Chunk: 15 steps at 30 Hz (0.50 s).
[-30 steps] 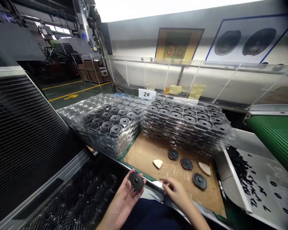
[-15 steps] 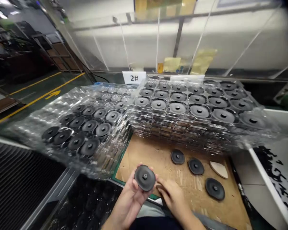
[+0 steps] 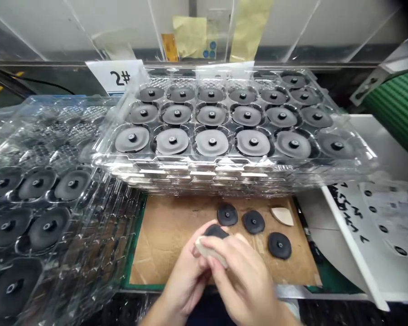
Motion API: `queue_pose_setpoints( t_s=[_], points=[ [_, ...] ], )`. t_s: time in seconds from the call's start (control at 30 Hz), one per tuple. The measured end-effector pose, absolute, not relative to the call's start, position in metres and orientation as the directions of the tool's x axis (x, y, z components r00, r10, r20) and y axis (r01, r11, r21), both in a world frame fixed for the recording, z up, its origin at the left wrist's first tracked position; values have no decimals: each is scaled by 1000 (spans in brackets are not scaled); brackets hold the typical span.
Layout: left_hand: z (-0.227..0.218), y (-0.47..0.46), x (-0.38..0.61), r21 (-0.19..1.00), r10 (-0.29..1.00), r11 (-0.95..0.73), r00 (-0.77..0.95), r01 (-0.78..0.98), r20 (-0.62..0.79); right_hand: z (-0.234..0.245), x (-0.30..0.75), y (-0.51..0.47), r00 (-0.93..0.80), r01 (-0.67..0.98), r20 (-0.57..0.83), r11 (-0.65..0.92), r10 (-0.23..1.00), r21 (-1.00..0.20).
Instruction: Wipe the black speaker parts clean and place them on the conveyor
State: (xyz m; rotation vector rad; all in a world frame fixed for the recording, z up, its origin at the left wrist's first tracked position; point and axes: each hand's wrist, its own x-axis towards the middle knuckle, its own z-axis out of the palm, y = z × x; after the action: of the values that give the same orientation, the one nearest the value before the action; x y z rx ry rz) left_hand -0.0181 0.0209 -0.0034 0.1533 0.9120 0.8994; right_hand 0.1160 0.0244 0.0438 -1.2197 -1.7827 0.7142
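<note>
Stacked clear plastic blister trays (image 3: 104, 213) fill the left of the frame, their wells holding round black discs (image 3: 37, 183) with central studs. A white card marked "2#" (image 3: 110, 76) stands at the far edge, behind a second, taller stack of clear trays (image 3: 231, 164) whose grey-sheened discs sit in neat rows directly ahead of the worker.

Below the stacks, on a cardboard sheet (image 3: 163, 253) edged in green, a person's two hands come together at the near edge. The left hand (image 3: 185, 276) cradles a black disc (image 3: 216, 232) from beneath, its fingers curled up around the rim, with only the disc's upper arc showing. The right hand (image 3: 243, 276) closes over it from the other side, pinching a pale wedge-shaped piece (image 3: 211, 251) against the disc, the piece's long edge slanting down to the right.

Just beyond the right hand, three loose black discs (image 3: 253, 222) lie apart from one another on the cardboard, with a second pale wedge (image 3: 282, 216) beside them; the right hand is the nearer of the two to this group. Farther right, black fragments (image 3: 343, 203) lie scattered across a white sheet (image 3: 381, 217), and a ribbed green belt (image 3: 399, 108) runs along the upper corner.
</note>
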Motion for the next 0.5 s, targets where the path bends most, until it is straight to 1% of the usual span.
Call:
queue_pose_setpoints(
  t_s=[0.07, 0.1, 0.13, 0.17, 0.23, 0.27, 0.33, 0.37, 0.43, 0.47, 0.5],
  points=[
    [-1, 17, -20, 480, 734, 618, 239, -623, -635, 45, 110, 27, -314, 415, 223, 345, 923, -842],
    [-1, 15, -21, 482, 734, 610, 220, -629, -642, 44, 108, 27, -347, 412, 175, 318, 922, -854],
    [1, 12, -21, 481, 733, 609, 216, -631, -645, 43, 107, 26, -342, 420, 163, 306, 925, -854],
    [2, 9, -21, 474, 730, 615, 227, -630, -645, 42, 106, 25, -311, 432, 187, 313, 932, -846],
    [5, 3, -21, 467, 728, 627, 257, -623, -635, 40, 106, 18, -256, 415, 288, 374, 923, -829],
    [7, 0, -22, 468, 733, 626, 265, -623, -627, 40, 107, 12, -260, 392, 325, 407, 909, -825],
    [9, -6, -24, 478, 747, 610, 258, -632, -612, 42, 115, -2, -328, 368, 325, 437, 887, -821],
    [10, -9, -25, 486, 755, 601, 252, -634, -606, 43, 120, -9, -354, 386, 294, 426, 888, -819],
    [11, -15, -24, 497, 762, 594, 245, -633, -599, 47, 129, -19, -327, 493, 227, 370, 918, -788],
    [12, -17, -23, 496, 761, 597, 250, -630, -599, 49, 132, -21, -292, 556, 215, 349, 932, -754],
    [13, -20, -21, 492, 757, 606, 264, -625, -597, 51, 134, -21, -259, 609, 235, 348, 937, -713]
  ],
)
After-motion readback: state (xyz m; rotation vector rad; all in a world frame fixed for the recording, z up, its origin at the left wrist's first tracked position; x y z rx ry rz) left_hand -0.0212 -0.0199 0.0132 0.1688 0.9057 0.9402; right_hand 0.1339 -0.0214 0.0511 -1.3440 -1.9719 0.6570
